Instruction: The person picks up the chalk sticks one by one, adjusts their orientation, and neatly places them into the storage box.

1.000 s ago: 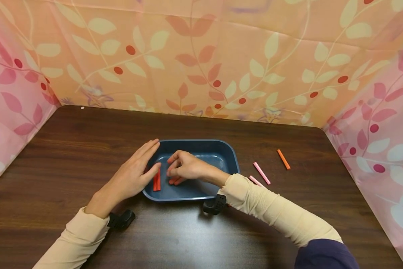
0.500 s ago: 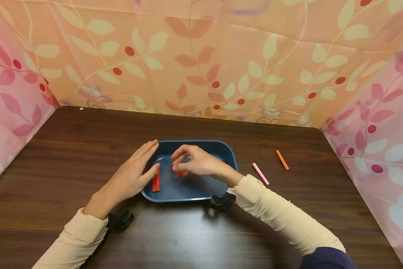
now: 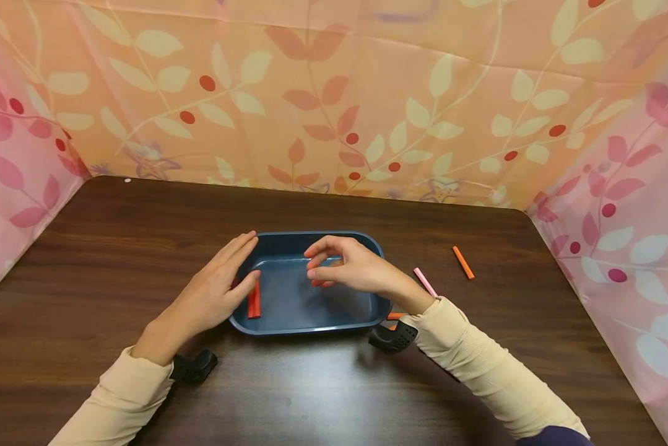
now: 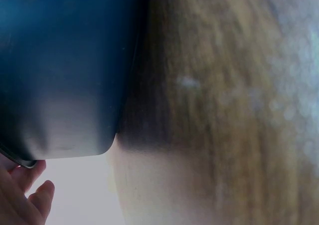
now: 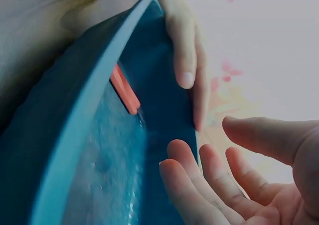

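A dark blue tray point(image 3: 289, 303) stands on the wooden table. Along its left side my left hand point(image 3: 211, 291) rests on the rim with fingers extended. Inside, close to that hand's thumb, red sticks point(image 3: 254, 302) lie side by side on the floor of the tray; the right wrist view shows the same red sticks point(image 5: 125, 91) by the end wall. Over the right half of the tray hovers my right hand point(image 3: 351, 265), its fingers loosely bent and nothing between them. In the right wrist view this right hand point(image 5: 234, 185) has thumb and fingers apart.
Right of the tray lie a pink stick point(image 3: 425, 282) and, farther out, an orange stick point(image 3: 463, 262). Another orange piece point(image 3: 395, 316) peeks out beside my right wrist, partly covered. Patterned cloth point(image 3: 322, 111) walls in the table's back and sides.
My right hand has drawn back to the right and up from the red sticks, staying over the tray. My left hand keeps its place on the rim.
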The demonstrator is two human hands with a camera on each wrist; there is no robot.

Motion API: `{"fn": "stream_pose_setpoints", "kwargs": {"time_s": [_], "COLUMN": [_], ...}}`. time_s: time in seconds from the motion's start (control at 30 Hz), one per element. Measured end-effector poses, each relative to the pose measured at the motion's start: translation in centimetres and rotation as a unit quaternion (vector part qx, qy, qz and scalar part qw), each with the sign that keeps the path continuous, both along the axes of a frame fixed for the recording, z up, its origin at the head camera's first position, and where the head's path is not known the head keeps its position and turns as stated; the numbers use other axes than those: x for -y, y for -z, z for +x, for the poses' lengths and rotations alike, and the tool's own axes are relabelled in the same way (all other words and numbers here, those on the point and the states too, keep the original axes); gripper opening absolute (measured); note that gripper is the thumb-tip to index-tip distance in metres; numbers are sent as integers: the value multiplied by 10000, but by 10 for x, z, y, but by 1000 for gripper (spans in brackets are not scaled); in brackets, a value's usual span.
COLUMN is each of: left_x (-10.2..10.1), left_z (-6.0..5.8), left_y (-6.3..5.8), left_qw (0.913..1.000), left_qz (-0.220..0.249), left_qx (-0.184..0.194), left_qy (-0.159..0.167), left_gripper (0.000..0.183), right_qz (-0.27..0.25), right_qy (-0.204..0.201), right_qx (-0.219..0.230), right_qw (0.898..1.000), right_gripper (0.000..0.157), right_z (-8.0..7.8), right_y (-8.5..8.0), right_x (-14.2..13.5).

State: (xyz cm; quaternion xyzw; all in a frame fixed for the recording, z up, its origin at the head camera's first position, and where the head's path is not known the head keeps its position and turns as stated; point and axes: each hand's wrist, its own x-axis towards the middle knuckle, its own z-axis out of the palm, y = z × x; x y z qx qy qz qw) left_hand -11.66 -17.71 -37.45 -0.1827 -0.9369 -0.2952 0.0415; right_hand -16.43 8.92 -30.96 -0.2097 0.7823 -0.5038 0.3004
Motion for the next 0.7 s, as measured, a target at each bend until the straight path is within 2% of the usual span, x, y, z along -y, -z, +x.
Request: {"fn": "stream_pose_setpoints", "kwargs": {"time_s": [0.37,0.7], "left_x": [1,1], "left_z": [2,1], "left_y": [2,2], "left_qw": [10000,9999], "left_qz": [12,41], "left_qx": [-55,-98], "left_qy": [24,22], "left_gripper": [66,66], "right_qz": [48,132], "right_qy": [-9,78], "right_qx": [-335,-488], "right_qw": [9994,9987], "right_gripper": [37,41], "right_z": [10,20], "right_y": [-9,-7], "right_x": [-36,-61]}}
